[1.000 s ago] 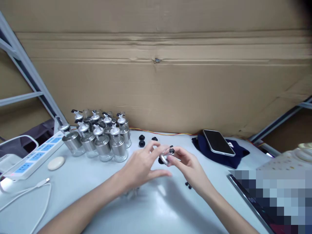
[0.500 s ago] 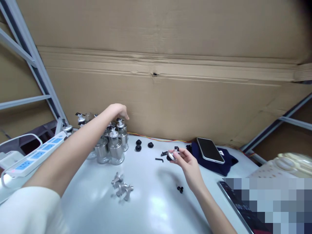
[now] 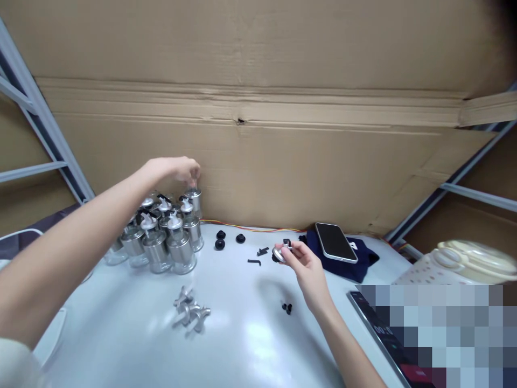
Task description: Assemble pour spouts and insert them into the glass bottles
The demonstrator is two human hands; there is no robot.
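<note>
My left hand (image 3: 188,170) reaches over the group of bottles, fingers closed on the top of a glass bottle (image 3: 194,201) with a metal band, at the back of the group. Several similar bottles, such as one in front (image 3: 181,249), stand upright with silver caps and small levers. Between the fingertips of my right hand (image 3: 306,262) is a silver bottle cap (image 3: 278,254) with black parts, held above the table. Behind it lie a black lever piece (image 3: 263,251) and a hex key (image 3: 254,262).
Silver cross-shaped parts (image 3: 190,312) lie at the front. Black stoppers (image 3: 220,244) are by the bottles; small black pieces (image 3: 287,307) sit near my right wrist. A phone (image 3: 336,242) rests on dark cloth (image 3: 365,258). Cardboard (image 3: 283,172) closes off the back.
My left hand has gone from hanging over the bottles to gripping one at the back by its top. The view has shifted slightly right. My right hand still holds the cap.
</note>
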